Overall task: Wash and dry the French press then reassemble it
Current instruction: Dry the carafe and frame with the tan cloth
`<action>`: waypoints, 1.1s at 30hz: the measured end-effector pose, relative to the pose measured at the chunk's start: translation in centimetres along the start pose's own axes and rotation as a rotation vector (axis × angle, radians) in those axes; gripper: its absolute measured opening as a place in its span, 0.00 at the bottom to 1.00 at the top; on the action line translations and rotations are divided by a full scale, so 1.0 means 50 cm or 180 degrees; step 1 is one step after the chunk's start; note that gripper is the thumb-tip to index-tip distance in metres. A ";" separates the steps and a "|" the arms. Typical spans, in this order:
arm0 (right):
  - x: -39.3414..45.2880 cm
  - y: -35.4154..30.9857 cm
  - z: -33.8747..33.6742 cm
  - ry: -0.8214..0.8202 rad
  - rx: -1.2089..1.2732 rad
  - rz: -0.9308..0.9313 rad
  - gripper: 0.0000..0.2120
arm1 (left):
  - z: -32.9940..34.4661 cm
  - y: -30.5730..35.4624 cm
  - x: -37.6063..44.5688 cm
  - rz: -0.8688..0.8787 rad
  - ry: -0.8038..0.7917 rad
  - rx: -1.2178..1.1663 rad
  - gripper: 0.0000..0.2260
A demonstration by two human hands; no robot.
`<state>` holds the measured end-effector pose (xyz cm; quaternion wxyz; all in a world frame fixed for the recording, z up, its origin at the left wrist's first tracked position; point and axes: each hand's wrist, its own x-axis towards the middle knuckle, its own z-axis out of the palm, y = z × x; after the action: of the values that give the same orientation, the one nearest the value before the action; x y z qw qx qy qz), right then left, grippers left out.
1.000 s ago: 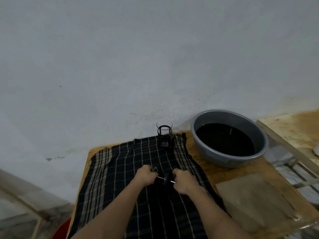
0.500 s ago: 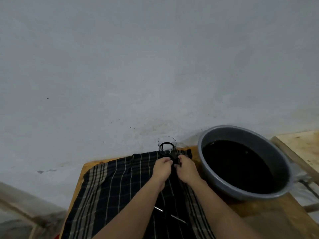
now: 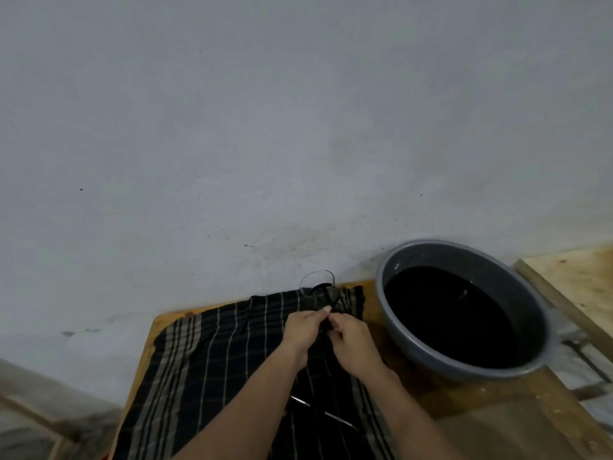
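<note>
Beside the water-filled basin point(image 3: 384, 290), left hand point(image 3: 303, 330) and right hand point(image 3: 351, 336) pinching something dark (unclear) before the beaker point(image 3: 316, 287)

head view | looks forward, down over table point(image 3: 497, 403); wall point(image 3: 265, 127) fills upper frame

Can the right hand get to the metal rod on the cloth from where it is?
Probably yes. The rod lies bare on the checked cloth between the forearms, nothing on top of it. The right hand is busy at the glass beaker with the left hand, so it would have to let go and pull back.
</note>
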<state>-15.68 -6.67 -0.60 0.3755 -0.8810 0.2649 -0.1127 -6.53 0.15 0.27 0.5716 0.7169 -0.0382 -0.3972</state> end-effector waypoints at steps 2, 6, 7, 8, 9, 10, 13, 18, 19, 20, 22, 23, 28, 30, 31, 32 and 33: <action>-0.040 -0.012 -0.009 -0.0044 0.0059 0.0070 0.15 | -0.002 -0.007 -0.019 -0.0033 -0.0076 0.0019 0.08; -0.122 -0.010 -0.032 0.0349 0.0309 0.0444 0.15 | -0.002 -0.014 -0.051 0.0104 -0.0149 0.0305 0.11; -0.143 -0.005 -0.044 0.0516 0.0361 0.0554 0.15 | 0.002 -0.011 -0.065 0.0270 -0.0129 0.0513 0.10; -0.167 0.001 -0.059 0.0709 0.0422 0.0603 0.14 | 0.007 -0.007 -0.083 0.0504 -0.0128 0.0781 0.09; -0.180 0.005 -0.074 0.0904 0.0493 0.0611 0.13 | 0.008 0.005 -0.100 0.0759 -0.0114 0.1037 0.09; -0.213 0.005 -0.102 0.1162 0.0598 0.0625 0.12 | 0.023 0.021 -0.133 0.1042 -0.0205 0.1318 0.11; -0.222 -0.009 -0.168 0.1585 0.0967 0.0707 0.19 | 0.043 0.089 -0.195 0.1716 -0.0448 0.2027 0.16; -0.209 -0.016 -0.296 0.1458 0.2205 0.0915 0.36 | 0.152 0.194 -0.255 0.2532 -0.0787 0.3574 0.12; -0.206 -0.010 -0.315 0.1446 0.2326 0.0950 0.36 | 0.178 0.210 -0.260 0.2637 -0.0780 0.3882 0.12; -0.203 -0.005 -0.326 0.1432 0.2397 0.1021 0.35 | 0.199 0.221 -0.261 0.2747 -0.0789 0.4182 0.11; -0.196 0.019 -0.346 0.1390 0.2604 0.1134 0.34 | 0.247 0.248 -0.264 0.2972 -0.0830 0.4605 0.11; -0.193 0.029 -0.347 0.1329 0.2795 0.1176 0.32 | 0.262 0.258 -0.261 0.3047 -0.0857 0.4695 0.11; -0.179 0.091 -0.353 0.1130 0.3227 0.1356 0.22 | 0.348 0.294 -0.247 0.3366 -0.0730 0.5290 0.12; -0.169 0.106 -0.354 0.1157 0.3166 0.1488 0.21 | 0.374 0.297 -0.240 0.3441 -0.0694 0.5537 0.12; -0.163 0.116 -0.357 0.1155 0.3094 0.1525 0.19 | 0.388 0.298 -0.237 0.3464 -0.0677 0.5638 0.12; -0.158 0.127 -0.360 0.1145 0.3010 0.1549 0.15 | 0.404 0.298 -0.233 0.3479 -0.0663 0.5737 0.12; -0.153 0.135 -0.363 0.1153 0.2934 0.1561 0.10 | 0.415 0.297 -0.230 0.3492 -0.0649 0.5817 0.11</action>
<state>-31.84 -17.25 7.11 0.6861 -0.5044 0.4458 -0.2759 -21.16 -15.45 18.28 -0.0874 0.7215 -0.6860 0.0352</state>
